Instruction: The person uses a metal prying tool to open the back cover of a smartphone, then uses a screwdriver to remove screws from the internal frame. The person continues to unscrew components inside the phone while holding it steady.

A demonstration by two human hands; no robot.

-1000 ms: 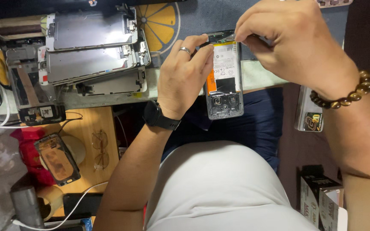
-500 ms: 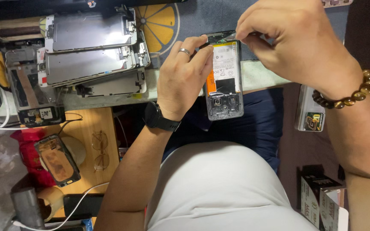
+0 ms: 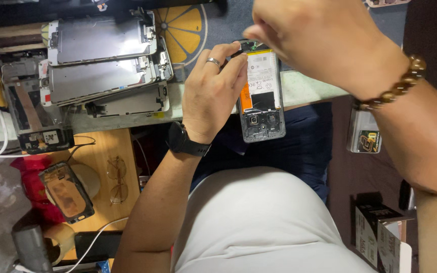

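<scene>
My left hand [image 3: 213,91], with a ring and a black wristwatch, grips the left edge of an opened phone [image 3: 262,96]. The phone's back is off, showing a white and orange battery and a grey frame. It rests partly on the pale green table edge [image 3: 304,88] and overhangs my lap. My right hand [image 3: 324,45], with a brown bead bracelet, hovers over the phone's far end. Its fingers are pinched on a thin dark tool [image 3: 243,46] that touches the top of the phone; most of the tool is hidden.
Several stripped phone frames [image 3: 102,65] lie stacked at the left on the table, beside a mat with an orange-slice print [image 3: 183,28]. Lower left, a wooden stool [image 3: 102,167] holds glasses, another phone [image 3: 67,192] and cables. Small boxes [image 3: 380,242] stand at the lower right.
My right hand has shifted slightly left over the phone's top end. The left hand and the phone have stayed almost still.
</scene>
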